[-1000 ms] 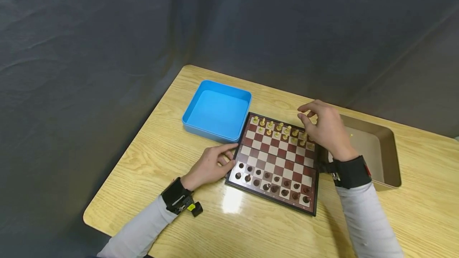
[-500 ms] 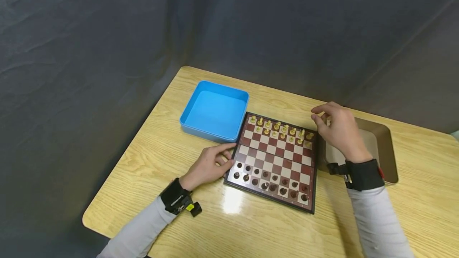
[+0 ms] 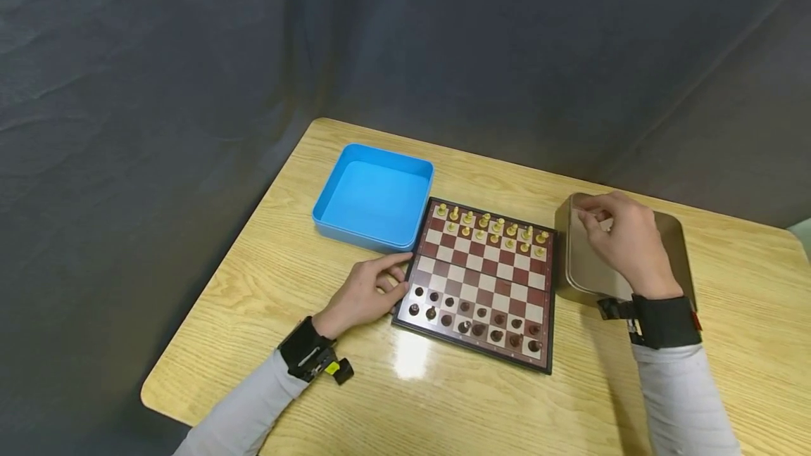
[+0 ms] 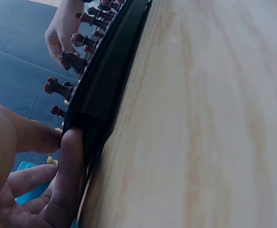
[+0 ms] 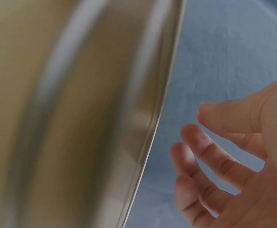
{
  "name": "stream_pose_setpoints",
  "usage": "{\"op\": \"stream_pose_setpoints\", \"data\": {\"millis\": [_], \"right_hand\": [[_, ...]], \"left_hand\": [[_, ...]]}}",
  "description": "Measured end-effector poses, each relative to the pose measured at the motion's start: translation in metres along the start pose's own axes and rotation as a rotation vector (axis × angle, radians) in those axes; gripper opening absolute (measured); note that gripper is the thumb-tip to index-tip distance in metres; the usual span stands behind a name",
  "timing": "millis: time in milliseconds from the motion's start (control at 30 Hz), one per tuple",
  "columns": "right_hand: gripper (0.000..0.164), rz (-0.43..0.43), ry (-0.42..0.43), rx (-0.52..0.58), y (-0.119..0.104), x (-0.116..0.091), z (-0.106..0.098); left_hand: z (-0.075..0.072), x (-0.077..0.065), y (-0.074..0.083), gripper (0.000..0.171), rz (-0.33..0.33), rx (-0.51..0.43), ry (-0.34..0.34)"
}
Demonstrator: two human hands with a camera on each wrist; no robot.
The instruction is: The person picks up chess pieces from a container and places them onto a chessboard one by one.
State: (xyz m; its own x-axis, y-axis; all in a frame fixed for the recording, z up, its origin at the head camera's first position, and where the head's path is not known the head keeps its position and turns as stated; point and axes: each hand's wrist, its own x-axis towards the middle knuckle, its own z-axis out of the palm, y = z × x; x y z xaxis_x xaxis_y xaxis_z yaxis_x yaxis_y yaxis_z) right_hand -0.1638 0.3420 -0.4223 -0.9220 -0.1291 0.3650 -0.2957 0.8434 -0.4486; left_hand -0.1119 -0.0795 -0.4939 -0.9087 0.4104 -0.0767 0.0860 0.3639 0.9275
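A red-and-white chessboard (image 3: pixel 478 273) with a black rim lies on the table. Yellowish chess pieces (image 3: pixel 497 226) stand in two rows at its far side, dark brown ones (image 3: pixel 464 327) in two rows at its near side. The thumb and forefinger of my left hand (image 3: pixel 364 296) touch the board's left edge; in the left wrist view its fingers rest against the black side (image 4: pixel 100 85). My right hand (image 3: pixel 627 238) is over the bronze-coloured metal tin (image 3: pixel 579 259) right of the board. Its thumb and fingers stand apart in the right wrist view, with nothing visible between them.
A blue square box (image 3: pixel 374 203), open at the top, stands at the board's far left corner. The wooden table (image 3: pixel 272 245) ends at a dark cloth (image 3: pixel 443 55) behind and to the left. The tin's walls rise beside the board's right edge.
My right hand has moved right, from the board's far right corner to over the tin. My left hand stays at the board's left edge. The head view has shifted slightly.
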Motion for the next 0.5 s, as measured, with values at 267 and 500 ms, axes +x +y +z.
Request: {"op": "stream_pose_setpoints", "data": {"millis": [267, 500], "right_hand": [[0.021, 0.076, -0.031, -0.034, 0.016, -0.007, -0.010], [0.022, 0.140, -0.086, -0.043, 0.028, -0.015, -0.012]], "left_hand": [[-0.001, -0.001, 0.002, 0.059, 0.013, 0.007, 0.010], [0.000, -0.002, 0.002, 0.058, 0.017, 0.030, 0.009]]}}
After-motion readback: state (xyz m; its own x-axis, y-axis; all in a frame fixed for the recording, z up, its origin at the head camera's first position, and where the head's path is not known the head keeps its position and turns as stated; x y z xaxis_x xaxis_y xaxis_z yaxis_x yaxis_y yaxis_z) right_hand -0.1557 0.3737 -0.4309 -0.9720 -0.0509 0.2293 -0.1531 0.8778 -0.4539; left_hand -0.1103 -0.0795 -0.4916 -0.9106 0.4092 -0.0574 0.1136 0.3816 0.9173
